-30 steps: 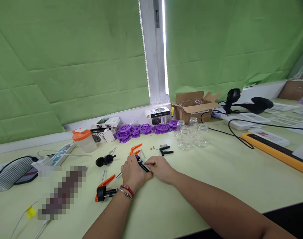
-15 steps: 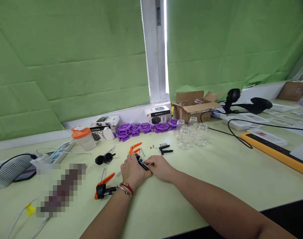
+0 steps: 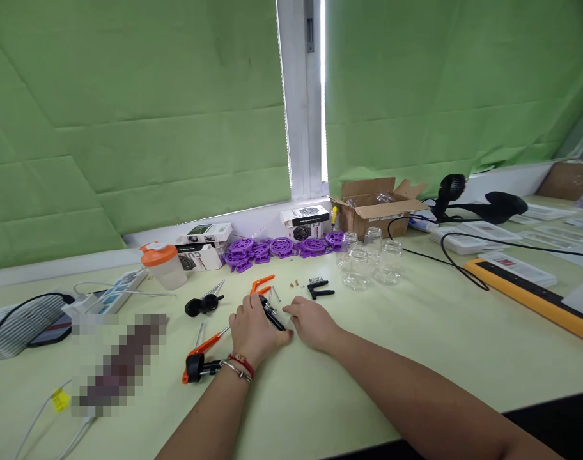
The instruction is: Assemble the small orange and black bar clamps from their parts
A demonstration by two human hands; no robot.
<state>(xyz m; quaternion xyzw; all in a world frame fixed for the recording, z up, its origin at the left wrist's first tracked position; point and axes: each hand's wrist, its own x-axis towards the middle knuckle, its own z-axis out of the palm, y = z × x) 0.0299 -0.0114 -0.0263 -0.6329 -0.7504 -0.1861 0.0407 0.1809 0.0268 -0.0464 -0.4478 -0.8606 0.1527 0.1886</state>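
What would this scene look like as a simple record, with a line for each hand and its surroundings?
Left hand: holding a black part
Right hand: fingertips close to that part; contact unclear
Beyond the hands: small brass-coloured bits, black piece with a spring
Left side: orange-lidded cup
Back: purple wheel-like pieces, four clear jars, open cardboard box

We see a black part [image 3: 274,317] in smooth plastic, purple plastic discs [image 3: 282,246], shiny clear jars [image 3: 357,273], a matt cardboard box [image 3: 386,223], a smooth worktop [image 3: 440,332], and creased matt green coverings [image 3: 186,160], paper or cloth we cannot tell.
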